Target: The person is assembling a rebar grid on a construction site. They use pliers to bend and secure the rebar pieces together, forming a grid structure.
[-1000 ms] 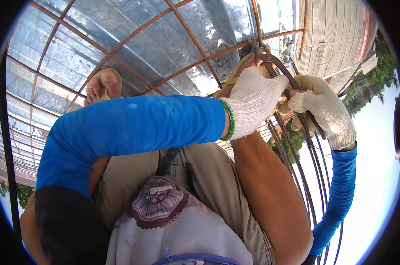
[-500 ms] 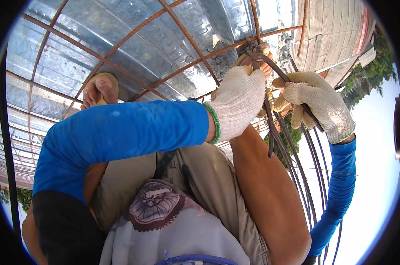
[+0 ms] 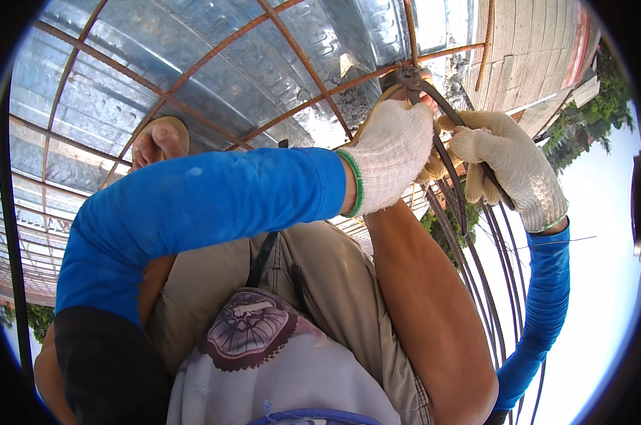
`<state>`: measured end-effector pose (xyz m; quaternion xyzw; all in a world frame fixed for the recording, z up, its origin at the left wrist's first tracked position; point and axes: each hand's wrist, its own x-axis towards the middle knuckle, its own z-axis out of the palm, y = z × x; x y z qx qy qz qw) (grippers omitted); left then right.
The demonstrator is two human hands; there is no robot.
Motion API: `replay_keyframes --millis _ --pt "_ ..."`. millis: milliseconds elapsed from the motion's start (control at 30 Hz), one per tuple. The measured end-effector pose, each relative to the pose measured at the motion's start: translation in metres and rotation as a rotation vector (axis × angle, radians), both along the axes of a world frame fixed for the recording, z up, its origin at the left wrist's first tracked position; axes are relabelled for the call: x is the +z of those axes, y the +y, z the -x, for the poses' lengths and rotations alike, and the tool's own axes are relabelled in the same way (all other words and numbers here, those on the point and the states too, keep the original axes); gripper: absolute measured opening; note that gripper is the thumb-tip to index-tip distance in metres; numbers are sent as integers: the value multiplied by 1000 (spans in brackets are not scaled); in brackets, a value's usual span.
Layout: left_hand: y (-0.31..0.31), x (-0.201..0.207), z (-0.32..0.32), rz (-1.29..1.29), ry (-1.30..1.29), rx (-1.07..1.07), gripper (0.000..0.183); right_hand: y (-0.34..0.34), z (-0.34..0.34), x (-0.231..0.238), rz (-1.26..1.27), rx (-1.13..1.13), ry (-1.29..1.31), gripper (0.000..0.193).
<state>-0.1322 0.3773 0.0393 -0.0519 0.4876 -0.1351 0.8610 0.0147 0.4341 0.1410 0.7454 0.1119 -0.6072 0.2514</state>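
A pair of dark end-cutting pincers (image 3: 460,198) has its jaws at a crossing of the rusty rebar mesh (image 3: 295,46). My left hand (image 3: 397,152), in a white knit glove with a green cuff, is closed by one long handle; its fingertips are mostly hidden. Gloved too, my right hand (image 3: 510,159) is wrapped round the other handle. The handles stand apart. Whether the jaws grip a wire, I cannot make out. A thin wire (image 3: 575,239) sticks out past my right wrist.
Below the mesh lies shiny corrugated metal decking (image 3: 242,78). My left foot (image 3: 161,138) rests among the bars; the other is partly hidden behind the pincers. Long dark rods (image 3: 501,283) hang right of my knee. A dark upright bar (image 3: 9,212) stands at the far left.
The pincers have turned, their lower handle swinging right. My left hand has moved slightly right and the right hand a little downward. The thin wire's end has shifted right and up.
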Motion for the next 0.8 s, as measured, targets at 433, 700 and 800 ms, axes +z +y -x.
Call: replay_keyframes --millis 433,700,800 --pt "-13 -9 0 74 -70 86 50 -29 -4 7 -110 -374 77 53" --pt "-22 -17 -5 63 -136 -48 52 -50 9 19 -192 -778 88 70" --pt "-35 -12 -10 -118 -169 -100 51 -48 -6 19 -147 -670 69 70"
